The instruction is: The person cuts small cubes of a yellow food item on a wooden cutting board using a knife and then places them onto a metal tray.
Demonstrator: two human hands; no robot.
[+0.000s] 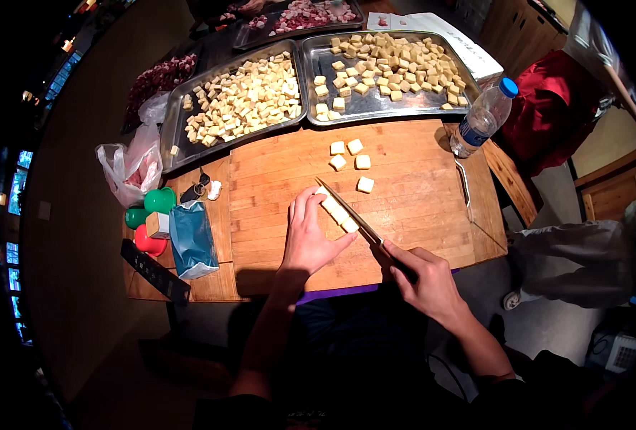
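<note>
My right hand (428,282) grips the handle of a kitchen knife (350,212), whose blade runs up and to the left across a wooden cutting board (275,177). Along the blade's left side lies a short row of pale yellow cubes (335,209); what food they are I cannot tell. My left hand (312,236) spans this row, with its fingers at the far end and its thumb at the near end. Beyond the knife, several loose cubes (362,162) are scattered on the board.
Behind the board stand two metal trays of cubes, a left tray (175,134) and a right tray (388,110). At right is a plastic water bottle (479,121). A blue packet (193,236), green cups (159,200) and a plastic bag (135,161) sit left. Another person's legs (571,258) are at right.
</note>
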